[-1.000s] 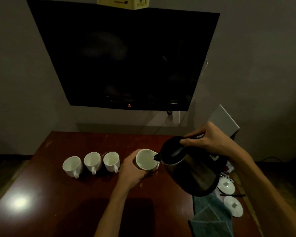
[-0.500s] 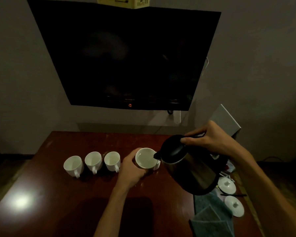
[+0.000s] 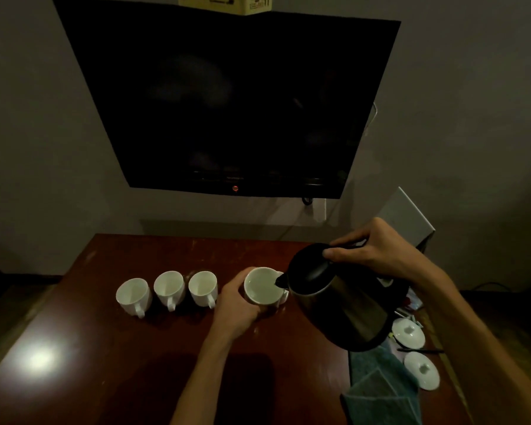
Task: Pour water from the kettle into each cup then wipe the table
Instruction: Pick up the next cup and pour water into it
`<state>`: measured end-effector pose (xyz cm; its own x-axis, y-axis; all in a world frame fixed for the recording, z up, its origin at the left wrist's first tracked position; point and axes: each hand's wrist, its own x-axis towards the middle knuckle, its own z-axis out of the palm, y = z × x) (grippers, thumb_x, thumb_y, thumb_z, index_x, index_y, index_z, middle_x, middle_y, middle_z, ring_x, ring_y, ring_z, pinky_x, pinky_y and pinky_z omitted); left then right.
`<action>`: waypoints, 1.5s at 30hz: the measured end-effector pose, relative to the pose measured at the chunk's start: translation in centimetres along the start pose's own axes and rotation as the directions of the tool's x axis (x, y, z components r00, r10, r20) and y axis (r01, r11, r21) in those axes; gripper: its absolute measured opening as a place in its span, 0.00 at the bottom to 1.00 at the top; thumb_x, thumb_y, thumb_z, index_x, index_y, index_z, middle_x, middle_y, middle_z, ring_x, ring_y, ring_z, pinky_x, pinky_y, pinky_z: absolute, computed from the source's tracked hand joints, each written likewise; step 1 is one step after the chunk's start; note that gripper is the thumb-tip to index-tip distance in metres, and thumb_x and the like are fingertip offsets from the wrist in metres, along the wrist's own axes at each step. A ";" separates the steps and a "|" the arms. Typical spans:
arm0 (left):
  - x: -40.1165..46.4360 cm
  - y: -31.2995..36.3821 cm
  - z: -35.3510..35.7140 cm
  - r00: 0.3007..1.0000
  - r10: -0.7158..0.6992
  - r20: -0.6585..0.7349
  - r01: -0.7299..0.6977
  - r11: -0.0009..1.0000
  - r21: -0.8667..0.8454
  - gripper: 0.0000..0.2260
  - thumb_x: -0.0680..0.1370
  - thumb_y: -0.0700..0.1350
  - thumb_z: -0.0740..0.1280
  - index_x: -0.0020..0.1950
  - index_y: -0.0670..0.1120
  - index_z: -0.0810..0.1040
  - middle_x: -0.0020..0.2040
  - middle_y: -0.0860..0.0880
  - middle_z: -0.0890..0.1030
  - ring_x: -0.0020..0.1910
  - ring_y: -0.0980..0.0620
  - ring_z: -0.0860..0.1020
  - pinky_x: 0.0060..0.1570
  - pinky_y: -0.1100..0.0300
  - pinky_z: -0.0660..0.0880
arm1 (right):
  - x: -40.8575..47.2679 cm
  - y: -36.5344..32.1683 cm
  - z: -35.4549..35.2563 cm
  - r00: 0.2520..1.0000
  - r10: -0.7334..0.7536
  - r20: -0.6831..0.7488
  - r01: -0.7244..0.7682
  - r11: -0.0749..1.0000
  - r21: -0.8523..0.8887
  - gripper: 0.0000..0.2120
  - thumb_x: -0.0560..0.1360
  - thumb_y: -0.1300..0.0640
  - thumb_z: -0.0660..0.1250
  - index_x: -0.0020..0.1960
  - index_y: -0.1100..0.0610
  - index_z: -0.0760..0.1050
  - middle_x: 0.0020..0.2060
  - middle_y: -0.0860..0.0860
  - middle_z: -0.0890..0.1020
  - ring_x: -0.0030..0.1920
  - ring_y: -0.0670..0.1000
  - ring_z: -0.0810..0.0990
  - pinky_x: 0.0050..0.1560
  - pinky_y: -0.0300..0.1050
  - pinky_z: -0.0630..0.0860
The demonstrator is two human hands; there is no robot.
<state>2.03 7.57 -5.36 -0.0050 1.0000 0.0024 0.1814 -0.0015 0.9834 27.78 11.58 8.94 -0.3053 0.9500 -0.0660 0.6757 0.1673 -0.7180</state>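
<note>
On the dark red table (image 3: 105, 348), my left hand (image 3: 236, 305) grips a white cup (image 3: 262, 286) with water in it. My right hand (image 3: 377, 250) holds the handle of a steel kettle (image 3: 337, 299) with a black lid, tilted left so its spout hangs over the cup's right rim. Three more white cups stand in a row to the left: one (image 3: 134, 294), a second (image 3: 169, 286) and a third (image 3: 203, 286). A folded grey-blue cloth (image 3: 380, 391) lies at the table's front right.
Two white lids (image 3: 410, 332) (image 3: 422, 371) lie at the right edge beside a thin dark stick (image 3: 420, 351). A dark wall-mounted screen (image 3: 227, 96) hangs above the table's far edge. A grey box (image 3: 408, 216) stands behind my right hand.
The kettle and the held cup have stayed almost in place, spout still over the cup. The view has shifted very slightly.
</note>
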 end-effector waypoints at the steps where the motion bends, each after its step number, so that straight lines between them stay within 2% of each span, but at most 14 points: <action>1: -0.1 0.1 0.0 1.000 -0.003 0.002 0.003 1.000 -0.004 0.27 0.62 0.39 0.83 0.54 0.60 0.78 0.50 0.67 0.81 0.51 0.69 0.78 0.41 0.73 0.75 | 0.0 0.0 0.0 1.000 -0.004 0.005 0.004 1.000 -0.004 0.28 0.58 0.28 0.71 0.48 0.45 0.87 0.44 0.41 0.88 0.46 0.42 0.86 0.54 0.54 0.83; 7: -0.1 -0.2 -0.1 1.000 -0.011 0.001 0.011 1.000 -0.010 0.27 0.62 0.38 0.83 0.54 0.58 0.79 0.50 0.64 0.82 0.51 0.66 0.79 0.41 0.72 0.75 | -0.1 -0.4 -0.1 1.000 0.011 -0.001 -0.011 1.000 0.001 0.30 0.58 0.29 0.71 0.51 0.48 0.87 0.45 0.42 0.88 0.47 0.42 0.86 0.55 0.54 0.83; 10: 0.0 -0.3 -0.1 1.000 -0.004 -0.003 0.004 1.000 0.004 0.27 0.62 0.38 0.82 0.55 0.58 0.79 0.50 0.60 0.83 0.51 0.66 0.79 0.41 0.72 0.75 | -0.3 -0.7 0.0 1.000 0.003 0.003 -0.003 1.000 -0.002 0.26 0.60 0.31 0.72 0.49 0.47 0.87 0.44 0.42 0.88 0.46 0.41 0.85 0.55 0.53 0.83; 13: 0.0 -0.3 -0.2 1.000 0.001 -0.009 -0.001 1.000 0.007 0.27 0.63 0.37 0.82 0.54 0.59 0.78 0.48 0.61 0.83 0.50 0.67 0.79 0.40 0.73 0.75 | -0.4 -0.7 0.2 1.000 0.004 0.003 -0.004 1.000 -0.011 0.24 0.61 0.33 0.72 0.49 0.47 0.87 0.45 0.42 0.88 0.46 0.41 0.85 0.55 0.53 0.83; 19: 0.0 -0.8 -0.1 1.000 -0.007 -0.009 0.007 1.000 0.015 0.28 0.62 0.38 0.83 0.54 0.60 0.78 0.50 0.61 0.83 0.51 0.66 0.79 0.41 0.71 0.76 | -0.6 -0.5 0.3 1.000 -0.005 0.011 0.005 1.000 -0.003 0.33 0.56 0.22 0.69 0.49 0.45 0.87 0.44 0.42 0.88 0.46 0.44 0.86 0.53 0.59 0.82; 23: -0.1 -1.0 0.0 1.000 -0.016 -0.003 0.017 0.999 0.028 0.28 0.62 0.42 0.83 0.56 0.60 0.79 0.52 0.65 0.81 0.52 0.66 0.78 0.47 0.63 0.78 | -0.5 -0.6 0.2 1.000 0.002 0.013 -0.002 1.000 0.006 0.28 0.59 0.30 0.71 0.50 0.47 0.87 0.43 0.43 0.88 0.44 0.43 0.86 0.52 0.56 0.83; 28: -0.3 -1.0 -0.1 1.000 -0.024 -0.007 0.025 0.999 0.032 0.28 0.61 0.44 0.84 0.55 0.62 0.78 0.52 0.68 0.80 0.52 0.68 0.78 0.49 0.62 0.76 | -0.5 -0.6 0.3 1.000 -0.001 0.031 0.002 1.000 -0.022 0.22 0.62 0.33 0.71 0.48 0.45 0.86 0.45 0.44 0.88 0.46 0.44 0.86 0.54 0.55 0.83; 35: -0.2 -1.2 0.0 1.000 -0.025 -0.018 0.026 0.999 0.029 0.28 0.60 0.46 0.84 0.55 0.62 0.78 0.52 0.65 0.82 0.52 0.65 0.79 0.47 0.64 0.77 | -0.3 0.0 0.4 1.000 -0.011 0.015 0.011 1.000 0.012 0.27 0.60 0.30 0.71 0.50 0.47 0.87 0.46 0.44 0.88 0.47 0.44 0.86 0.54 0.55 0.83; 38: -0.5 -1.0 -0.1 0.999 -0.014 -0.029 0.014 1.000 0.006 0.26 0.61 0.47 0.84 0.54 0.61 0.79 0.51 0.65 0.82 0.51 0.65 0.79 0.43 0.67 0.76 | -0.5 0.6 0.5 0.999 -0.042 -0.034 0.044 0.997 0.067 0.21 0.64 0.37 0.74 0.51 0.49 0.87 0.45 0.43 0.88 0.47 0.44 0.86 0.54 0.55 0.83; 40: -0.5 -1.0 -0.1 0.999 0.000 -0.041 0.000 1.000 -0.002 0.26 0.61 0.46 0.83 0.54 0.61 0.79 0.52 0.63 0.82 0.52 0.63 0.80 0.43 0.68 0.77 | -0.9 1.3 0.8 0.997 -0.046 -0.065 0.054 0.990 0.133 0.17 0.67 0.42 0.74 0.51 0.50 0.87 0.44 0.42 0.88 0.46 0.44 0.87 0.53 0.51 0.84; 42: -0.3 -1.3 -0.1 0.998 0.002 -0.058 -0.002 1.000 0.003 0.27 0.61 0.45 0.84 0.55 0.61 0.79 0.53 0.60 0.83 0.54 0.60 0.80 0.46 0.63 0.78 | -1.3 2.0 1.4 0.994 -0.045 -0.101 0.063 0.981 0.186 0.17 0.68 0.44 0.74 0.52 0.51 0.86 0.44 0.42 0.88 0.47 0.46 0.87 0.51 0.46 0.84; 45: -0.2 -2.0 -0.3 0.996 0.001 -0.091 0.001 1.000 0.022 0.29 0.61 0.44 0.83 0.57 0.59 0.79 0.54 0.60 0.83 0.55 0.60 0.80 0.52 0.57 0.78 | -1.7 3.3 2.7 0.986 -0.014 -0.168 0.061 0.958 0.281 0.15 0.67 0.47 0.75 0.52 0.50 0.86 0.43 0.45 0.89 0.45 0.48 0.88 0.47 0.43 0.84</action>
<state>1.41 7.36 -7.31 -0.0946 0.9953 0.0199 0.2033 -0.0003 0.9791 28.72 9.78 4.88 -0.1971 0.9785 0.0613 0.4399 0.1441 -0.8864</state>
